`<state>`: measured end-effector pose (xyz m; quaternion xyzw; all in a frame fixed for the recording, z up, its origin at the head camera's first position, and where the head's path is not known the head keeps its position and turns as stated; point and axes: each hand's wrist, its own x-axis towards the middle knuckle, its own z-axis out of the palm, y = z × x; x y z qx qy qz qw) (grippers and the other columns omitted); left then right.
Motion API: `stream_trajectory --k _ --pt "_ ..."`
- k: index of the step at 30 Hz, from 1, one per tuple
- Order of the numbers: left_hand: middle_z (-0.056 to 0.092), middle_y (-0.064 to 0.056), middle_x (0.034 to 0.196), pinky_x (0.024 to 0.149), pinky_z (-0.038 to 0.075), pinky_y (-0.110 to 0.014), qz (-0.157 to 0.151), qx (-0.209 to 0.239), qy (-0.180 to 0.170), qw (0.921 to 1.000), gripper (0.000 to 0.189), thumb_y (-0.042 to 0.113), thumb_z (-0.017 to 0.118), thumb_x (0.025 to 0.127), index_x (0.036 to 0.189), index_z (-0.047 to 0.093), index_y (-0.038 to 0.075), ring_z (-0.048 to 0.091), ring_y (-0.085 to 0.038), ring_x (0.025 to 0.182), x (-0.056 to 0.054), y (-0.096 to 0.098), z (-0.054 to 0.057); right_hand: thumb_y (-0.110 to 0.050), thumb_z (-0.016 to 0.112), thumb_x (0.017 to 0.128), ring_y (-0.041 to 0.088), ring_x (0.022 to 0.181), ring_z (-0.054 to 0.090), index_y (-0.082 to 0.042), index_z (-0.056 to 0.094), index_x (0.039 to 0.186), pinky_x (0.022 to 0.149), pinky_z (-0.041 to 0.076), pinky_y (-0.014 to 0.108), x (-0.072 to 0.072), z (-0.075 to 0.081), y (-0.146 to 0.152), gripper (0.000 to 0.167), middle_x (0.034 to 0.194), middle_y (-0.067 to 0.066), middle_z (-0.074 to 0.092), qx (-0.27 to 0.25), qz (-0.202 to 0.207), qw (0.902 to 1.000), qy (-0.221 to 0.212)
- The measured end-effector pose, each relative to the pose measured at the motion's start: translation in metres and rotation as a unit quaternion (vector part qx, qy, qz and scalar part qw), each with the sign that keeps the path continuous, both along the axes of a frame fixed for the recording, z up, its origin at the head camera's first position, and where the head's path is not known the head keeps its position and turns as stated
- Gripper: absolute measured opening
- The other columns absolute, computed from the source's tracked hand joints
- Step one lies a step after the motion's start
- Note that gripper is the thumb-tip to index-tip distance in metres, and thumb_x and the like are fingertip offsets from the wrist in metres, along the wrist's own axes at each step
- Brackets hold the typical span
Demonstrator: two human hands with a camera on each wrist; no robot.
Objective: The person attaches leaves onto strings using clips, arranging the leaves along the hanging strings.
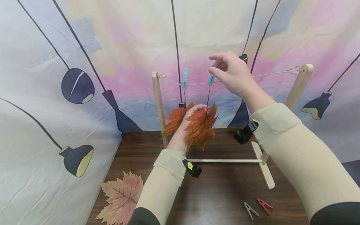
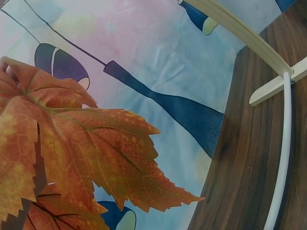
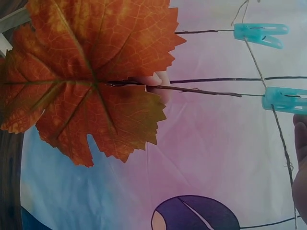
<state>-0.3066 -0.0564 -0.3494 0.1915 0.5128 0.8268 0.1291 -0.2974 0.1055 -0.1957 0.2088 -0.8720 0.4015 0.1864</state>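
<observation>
An orange artificial maple leaf (image 1: 201, 127) hangs by its dark stem from a light-blue clothespin (image 1: 211, 79) on a string. My left hand (image 1: 189, 118) is behind this leaf, its fingertips pinching the base of the stem; the leaf covers much of the hand. My right hand (image 1: 231, 72) is at the clothespin's upper end, thumb and index finger spread apart around it. In the right wrist view, the thumb (image 3: 301, 158) shows beside the clothespin. A second orange leaf (image 1: 174, 120) hangs to the left from another light-blue clothespin (image 1: 185, 78), partly behind my left hand.
The string (image 1: 270, 75) runs between wooden posts (image 1: 299, 84), joined low by a white rod (image 1: 226, 161). On the brown table (image 1: 212, 201) lie a grey clothespin (image 1: 250, 210), a red clothespin (image 1: 264, 206) and a large pinkish leaf (image 1: 122, 200). A painted cloth stands behind.
</observation>
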Motion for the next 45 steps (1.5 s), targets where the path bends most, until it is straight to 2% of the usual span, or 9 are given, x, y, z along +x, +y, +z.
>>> stream_trajectory --k 5,11,15,18,23,27,34,40,45 --pt "0.057 -0.001 0.096 0.075 0.049 -0.058 -0.010 -0.003 -0.008 0.9999 0.019 0.007 0.045 0.097 0.111 0.059 0.010 0.059 -0.018 0.093 0.000 -0.001 0.000 -0.025 0.060 0.092 0.020 0.105 0.056 -0.012 0.052 0.132 0.091 0.044 0.033 0.000 0.000 0.000 0.043 0.113 0.008 0.053 0.015 0.002 0.9999 0.002" --pt "0.058 0.001 0.091 0.073 0.052 -0.049 -0.015 0.005 -0.035 0.9993 0.016 0.011 0.047 0.096 0.104 0.061 0.014 0.058 -0.016 0.090 0.000 0.000 0.002 -0.027 0.058 0.093 0.020 0.107 0.055 -0.013 0.050 0.135 0.092 0.043 0.034 -0.001 -0.001 0.000 0.045 0.116 0.008 0.052 0.032 0.009 0.9994 -0.004" --pt "0.057 0.003 0.086 0.081 0.039 -0.068 -0.028 0.033 -0.079 0.9959 0.015 0.011 0.048 0.096 0.103 0.061 0.012 0.058 -0.015 0.088 0.000 0.001 0.003 -0.029 0.058 0.093 0.020 0.110 0.054 -0.014 0.046 0.138 0.093 0.042 0.035 -0.001 0.000 0.000 0.049 0.120 0.007 0.053 0.042 0.011 0.9990 -0.013" --pt "0.057 0.002 0.087 0.083 0.028 -0.074 -0.022 0.039 -0.067 0.9967 0.018 0.007 0.047 0.097 0.100 0.063 0.015 0.058 -0.016 0.088 0.001 0.002 0.001 -0.032 0.058 0.093 0.020 0.112 0.054 -0.015 0.044 0.140 0.094 0.042 0.036 0.000 0.000 0.000 0.053 0.123 0.007 0.054 0.043 0.006 0.9988 -0.020" --pt "0.060 0.001 0.094 0.078 0.040 -0.067 0.007 0.004 -0.042 0.9991 0.024 0.007 0.047 0.097 0.096 0.066 0.021 0.060 -0.018 0.087 -0.001 0.002 -0.006 -0.036 0.059 0.092 0.018 0.116 0.053 -0.017 0.039 0.143 0.095 0.042 0.035 0.003 0.000 0.001 0.058 0.129 0.005 0.054 0.039 -0.002 0.9986 -0.037" --pt "0.062 0.003 0.098 0.077 0.052 -0.045 0.035 -0.036 -0.017 0.9986 0.024 0.003 0.047 0.097 0.105 0.066 0.016 0.061 -0.015 0.088 -0.002 -0.001 -0.011 -0.035 0.060 0.091 0.017 0.115 0.054 -0.017 0.038 0.144 0.094 0.043 0.033 0.003 -0.001 0.001 0.060 0.129 0.005 0.054 0.024 -0.002 0.9993 -0.030" --pt "0.057 -0.003 0.108 0.082 0.041 -0.064 -0.005 0.025 -0.026 0.9993 0.029 0.002 0.039 0.098 0.114 0.059 0.016 0.058 -0.021 0.097 0.006 -0.010 -0.014 -0.038 0.060 0.090 0.013 0.114 0.054 -0.020 0.037 0.144 0.094 0.042 0.029 0.005 -0.004 0.006 0.062 0.128 0.002 0.054 -0.005 -0.028 0.9993 -0.025" --pt "0.057 -0.002 0.109 0.076 0.046 -0.062 0.020 0.021 0.015 0.9995 0.032 -0.003 0.042 0.095 0.125 0.050 -0.003 0.059 -0.023 0.091 0.008 -0.015 -0.016 -0.034 0.062 0.090 0.015 0.111 0.056 -0.019 0.041 0.142 0.091 0.045 0.031 0.010 -0.010 0.012 0.058 0.124 0.005 0.057 -0.024 -0.036 0.9991 -0.005" --pt "0.061 0.001 0.103 0.069 0.054 -0.045 0.050 0.027 -0.015 0.9983 0.029 0.002 0.043 0.095 0.108 0.064 0.016 0.062 -0.020 0.085 0.007 -0.016 -0.024 -0.027 0.064 0.090 0.019 0.107 0.058 -0.016 0.046 0.139 0.091 0.044 0.035 0.016 -0.021 0.022 0.054 0.118 0.007 0.060 -0.022 -0.042 0.9987 0.021"
